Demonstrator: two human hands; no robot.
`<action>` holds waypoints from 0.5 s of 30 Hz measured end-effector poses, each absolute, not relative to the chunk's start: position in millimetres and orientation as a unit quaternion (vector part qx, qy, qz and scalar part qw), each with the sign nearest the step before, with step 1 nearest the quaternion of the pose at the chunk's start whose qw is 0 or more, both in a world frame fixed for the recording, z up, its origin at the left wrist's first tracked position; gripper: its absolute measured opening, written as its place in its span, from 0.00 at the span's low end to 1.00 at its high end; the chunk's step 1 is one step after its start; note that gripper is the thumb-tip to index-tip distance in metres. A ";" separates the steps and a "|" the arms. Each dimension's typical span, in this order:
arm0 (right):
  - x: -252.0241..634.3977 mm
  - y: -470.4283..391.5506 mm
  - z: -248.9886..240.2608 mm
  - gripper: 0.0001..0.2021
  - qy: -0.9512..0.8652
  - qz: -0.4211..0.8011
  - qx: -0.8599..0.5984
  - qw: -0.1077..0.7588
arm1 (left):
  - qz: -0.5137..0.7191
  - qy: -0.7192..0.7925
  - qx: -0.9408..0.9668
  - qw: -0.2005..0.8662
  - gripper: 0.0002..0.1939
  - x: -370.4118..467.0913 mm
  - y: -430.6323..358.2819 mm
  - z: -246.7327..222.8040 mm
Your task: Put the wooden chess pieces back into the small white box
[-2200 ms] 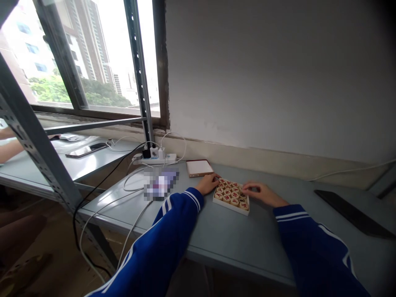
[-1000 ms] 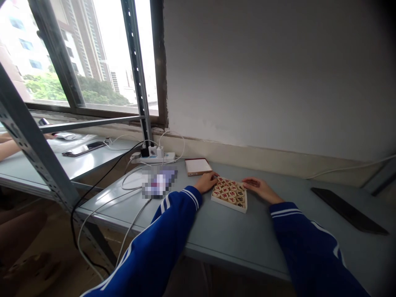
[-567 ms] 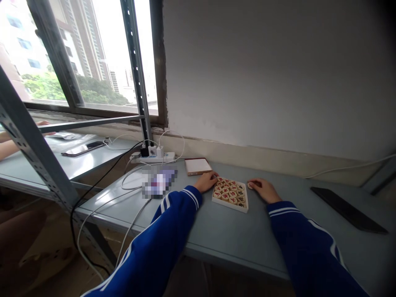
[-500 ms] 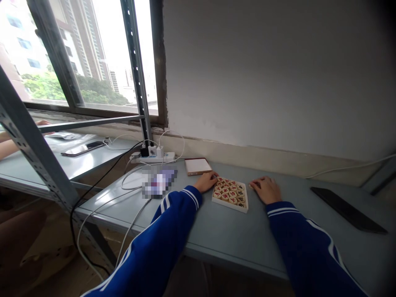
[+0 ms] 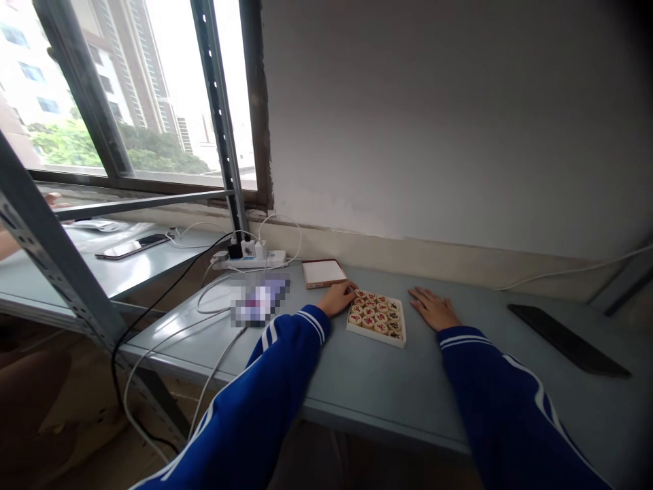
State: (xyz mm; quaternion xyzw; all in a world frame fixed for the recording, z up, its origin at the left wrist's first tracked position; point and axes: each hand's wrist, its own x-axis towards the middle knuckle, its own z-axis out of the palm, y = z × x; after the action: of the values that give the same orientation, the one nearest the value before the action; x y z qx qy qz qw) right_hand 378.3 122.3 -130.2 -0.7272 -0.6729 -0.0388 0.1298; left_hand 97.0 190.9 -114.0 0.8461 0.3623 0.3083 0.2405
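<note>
A shallow white box [image 5: 375,335] on the desk holds several round wooden xiangqi pieces [image 5: 369,311]. Most bear red characters; those along the right side bear black ones. At the box's upper left corner, my left hand [image 5: 337,298] has its fingers bent around the edge, some of them hidden. To the right of the box and apart from it, my right hand [image 5: 434,309] lies palm down on the desk with its fingers spread. I cannot see whether anything is under that palm.
Behind my left hand lies a box lid [image 5: 324,273]. A phone with a blurred screen [image 5: 261,303], white cables and a power strip [image 5: 249,260] are on the left. A dark flat bar [image 5: 568,340] lies far right. Beyond the metal post, a person's hand [image 5: 55,200] shows near another phone [image 5: 133,246].
My right hand has gone from bent fingers, a small pale thing at their tips, to lying flat with fingers spread. My left hand stays at the box corner. The view shifts slightly.
</note>
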 end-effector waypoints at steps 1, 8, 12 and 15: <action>385.0 122.9 -131.8 0.23 -0.655 -0.049 -0.742 0.134 | 0.309 0.361 0.847 0.240 0.13 97.0 191.0 -114.1; 380.3 115.0 -120.1 0.22 -0.634 -0.094 -0.748 0.174 | 0.327 0.346 0.846 0.242 0.13 97.5 193.6 -116.0; 333.4 106.9 -101.0 0.21 -0.784 -0.021 -0.565 0.255 | 0.314 0.336 0.851 0.253 0.13 97.3 192.7 -113.2; 311.5 102.5 -93.6 0.19 -0.813 0.054 -0.522 0.253 | 0.299 0.326 0.856 0.268 0.14 97.2 190.5 -110.4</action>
State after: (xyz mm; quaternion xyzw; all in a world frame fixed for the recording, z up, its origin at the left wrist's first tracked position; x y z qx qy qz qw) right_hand 311.5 102.5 -93.6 -0.5215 -0.8132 0.0538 0.2526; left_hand 97.2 190.5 -110.4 0.8559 0.3264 0.2987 0.2677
